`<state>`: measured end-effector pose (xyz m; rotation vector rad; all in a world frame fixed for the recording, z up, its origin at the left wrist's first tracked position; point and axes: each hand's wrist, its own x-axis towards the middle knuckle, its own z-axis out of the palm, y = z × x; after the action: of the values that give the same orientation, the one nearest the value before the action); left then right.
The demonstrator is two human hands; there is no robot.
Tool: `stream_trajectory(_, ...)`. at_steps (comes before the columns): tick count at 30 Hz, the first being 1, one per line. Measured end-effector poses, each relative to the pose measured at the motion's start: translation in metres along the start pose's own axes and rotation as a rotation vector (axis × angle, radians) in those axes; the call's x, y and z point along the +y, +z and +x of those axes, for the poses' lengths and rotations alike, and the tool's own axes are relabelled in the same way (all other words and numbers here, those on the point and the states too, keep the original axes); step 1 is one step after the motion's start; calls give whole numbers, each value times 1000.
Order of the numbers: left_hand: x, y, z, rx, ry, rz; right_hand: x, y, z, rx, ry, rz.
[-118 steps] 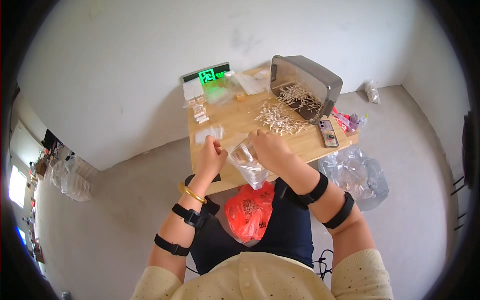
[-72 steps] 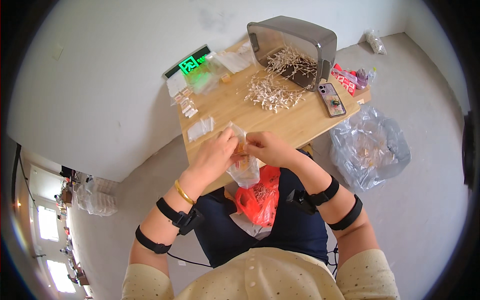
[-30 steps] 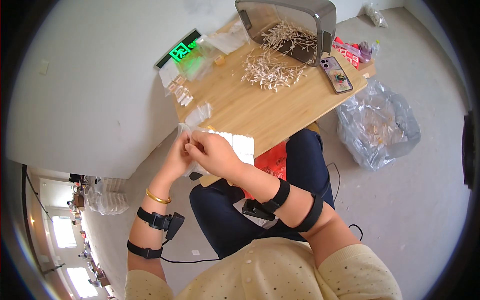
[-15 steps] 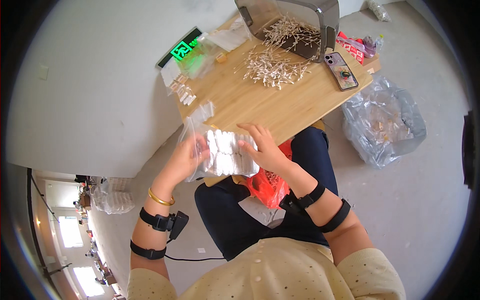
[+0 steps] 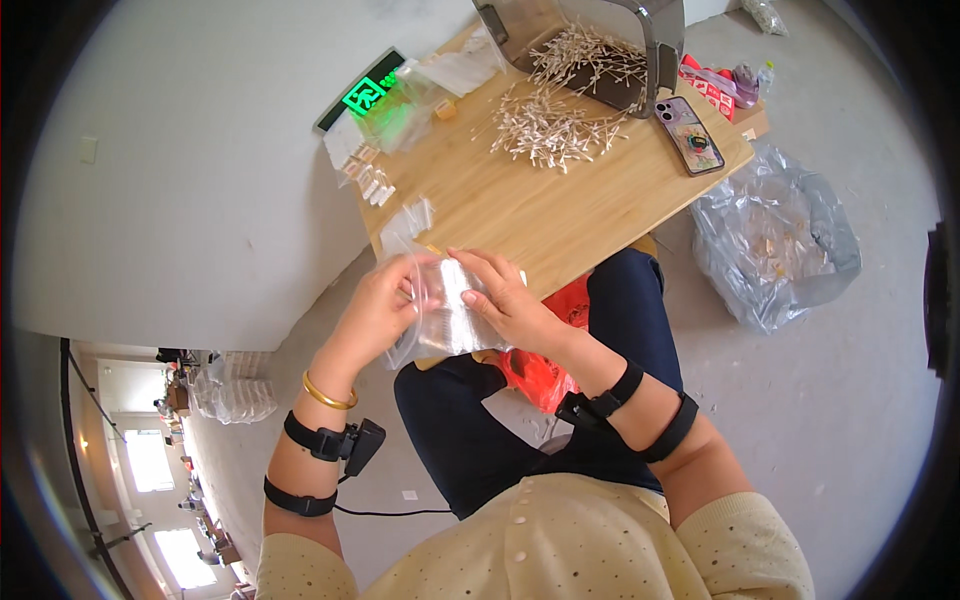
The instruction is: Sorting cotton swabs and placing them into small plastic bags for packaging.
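A clear plastic bag (image 5: pixel 452 325) with white, shiny contents is held between my two hands, just off the near left corner of the wooden table. My left hand (image 5: pixel 382 305) pinches the open-looking left end, its fingertips partly behind the film. Across the bag's right side lies my right hand (image 5: pixel 508 302), thumb on the front and fingers curled over the top edge. The contents are mostly hidden by glare and fingers; they look like white bundles. Close by on the table are small clear bags (image 5: pixel 410 217).
Cotton swabs (image 5: pixel 550 132) are heaped on the table (image 5: pixel 470 200), spilling from a tipped grey translucent bin (image 5: pixel 660 60). A phone (image 5: pixel 690 135) lies at the right edge. A lit green sign (image 5: pixel 365 92) stands at the back left. A plastic-lined bag (image 5: pixel 770 250) sits on the floor; a red bag (image 5: pixel 540 378) is between my legs.
My right hand has slid left over the bag, closer to my left hand. The bag has turned so fewer white bundles show. My view has shifted slightly.
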<state>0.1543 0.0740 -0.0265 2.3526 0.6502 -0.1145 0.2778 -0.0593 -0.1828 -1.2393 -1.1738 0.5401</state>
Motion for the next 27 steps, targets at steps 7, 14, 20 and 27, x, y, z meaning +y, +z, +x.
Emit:
stream_trajectory(7,13,5,6,-43,-55,254,9,3,-2,36,-2,139)
stream_trajectory(14,11,17,14,-34,65,332,15,-10,-2,215,151,177)
stream_trajectory(20,21,32,11,-13,50,414,-59,-42,38,89,167,-321)
stream_trajectory(27,16,37,1,144,179,482,-75,-19,56,85,130,-315)
